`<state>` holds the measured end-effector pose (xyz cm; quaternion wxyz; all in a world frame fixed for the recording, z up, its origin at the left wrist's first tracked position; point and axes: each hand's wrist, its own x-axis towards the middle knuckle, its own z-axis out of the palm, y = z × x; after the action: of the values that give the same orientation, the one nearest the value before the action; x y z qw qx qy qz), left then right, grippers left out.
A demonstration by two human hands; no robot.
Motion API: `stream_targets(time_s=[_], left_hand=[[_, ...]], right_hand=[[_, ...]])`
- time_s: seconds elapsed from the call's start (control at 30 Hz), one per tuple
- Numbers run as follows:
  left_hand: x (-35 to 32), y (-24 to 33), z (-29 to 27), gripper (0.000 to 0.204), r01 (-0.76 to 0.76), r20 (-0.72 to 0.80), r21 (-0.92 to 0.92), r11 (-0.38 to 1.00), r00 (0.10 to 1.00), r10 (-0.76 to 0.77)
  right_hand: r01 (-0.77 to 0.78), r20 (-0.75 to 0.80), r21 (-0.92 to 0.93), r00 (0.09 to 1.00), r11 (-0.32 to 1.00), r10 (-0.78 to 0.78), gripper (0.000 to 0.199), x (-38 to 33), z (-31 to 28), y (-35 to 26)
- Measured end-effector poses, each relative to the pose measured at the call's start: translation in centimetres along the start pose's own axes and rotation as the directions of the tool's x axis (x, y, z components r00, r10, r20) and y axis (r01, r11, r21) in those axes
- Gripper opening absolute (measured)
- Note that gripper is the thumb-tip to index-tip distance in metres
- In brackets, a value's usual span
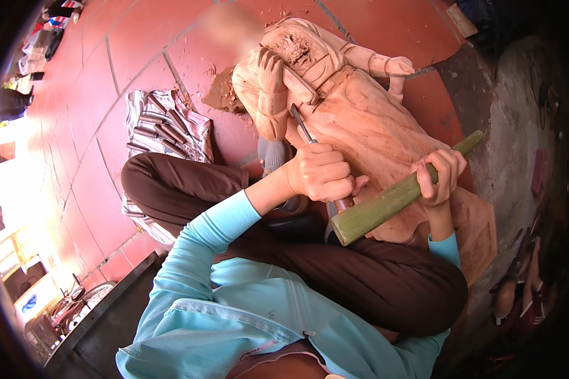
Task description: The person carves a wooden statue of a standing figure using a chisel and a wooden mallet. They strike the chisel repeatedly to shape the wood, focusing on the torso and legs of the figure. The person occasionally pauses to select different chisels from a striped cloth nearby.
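A carved wooden statue (354, 114) of a robed figure lies on the red tiled floor in front of me. My left hand (319, 172) is closed around a chisel (301, 124) whose steel blade points up at the statue's sleeve. My right hand (441, 177) grips a green squared wooden mallet (398, 197), held across the statue's lower part, its thick end close to the chisel's handle. My crossed legs in brown trousers (335, 265) lie just below both hands.
Several chisels (161, 126) lie on a striped cloth (139, 104) to the left of the statue. Wood chips and a brown heap (224, 91) sit beside the statue's shoulder. A rough concrete strip (512, 139) runs along the right. Bags lie far upper left.
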<state>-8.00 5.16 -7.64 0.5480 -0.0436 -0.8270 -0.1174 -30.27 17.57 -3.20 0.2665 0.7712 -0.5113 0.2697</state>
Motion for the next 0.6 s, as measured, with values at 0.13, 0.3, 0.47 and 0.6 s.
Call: stream_targets(time_s=[0.13,0.3,0.47,0.6], left_hand=[[-0.1,-0.1,-0.5,0.031,-0.011,0.025,-0.013,1.000,1.000,0.012],[-0.5,-0.3,-0.8,0.033,-0.039,-0.012,-0.049,0.998,0.999,0.039],[-0.1,-0.2,-0.1,0.041,-0.016,0.021,0.025,1.000,1.000,0.016],[-0.2,-0.2,-0.2,0.044,-0.007,0.041,0.058,0.998,0.999,0.005]], right_hand=[[0.027,-0.123,0.155,0.992,0.987,-0.008,0.052,-0.8,0.2,0.4],[0.037,-0.029,-0.003,0.999,0.999,-0.037,0.049,-0.6,0.2,0.5],[0.019,-0.025,0.005,0.999,1.000,-0.019,0.050,-0.3,0.2,0.2],[0.021,-0.105,0.078,0.994,0.997,-0.013,0.045,-0.9,0.5,0.7]])
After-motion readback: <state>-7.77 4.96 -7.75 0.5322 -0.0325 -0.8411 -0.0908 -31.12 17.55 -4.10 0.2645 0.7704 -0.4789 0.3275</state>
